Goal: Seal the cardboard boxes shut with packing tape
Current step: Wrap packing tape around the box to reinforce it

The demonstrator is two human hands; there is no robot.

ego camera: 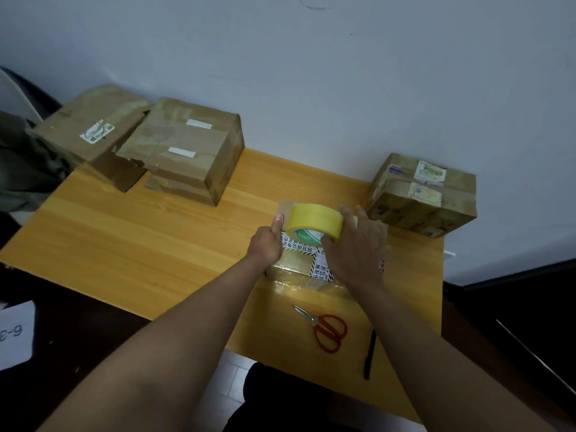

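A small cardboard box (pixel 299 263) with a printed white label lies on the wooden table (pixel 156 238) in front of me. A yellow roll of packing tape (pixel 314 224) stands on its top. My right hand (pixel 355 247) grips the roll from the right side. My left hand (pixel 268 241) rests against the box's left edge, thumb up beside the roll, fingers curled on the box. A glossy strip of tape runs down the box's near face. Three more cardboard boxes stand on the table: one at the right (pixel 424 194), two at the back left (pixel 187 151) (pixel 90 132).
Red-handled scissors (pixel 327 328) lie on the table near the front edge. A black pen (pixel 369 353) lies to their right. The wall is right behind the table. A white paper sheet (pixel 12 335) is at the lower left on a dark surface.
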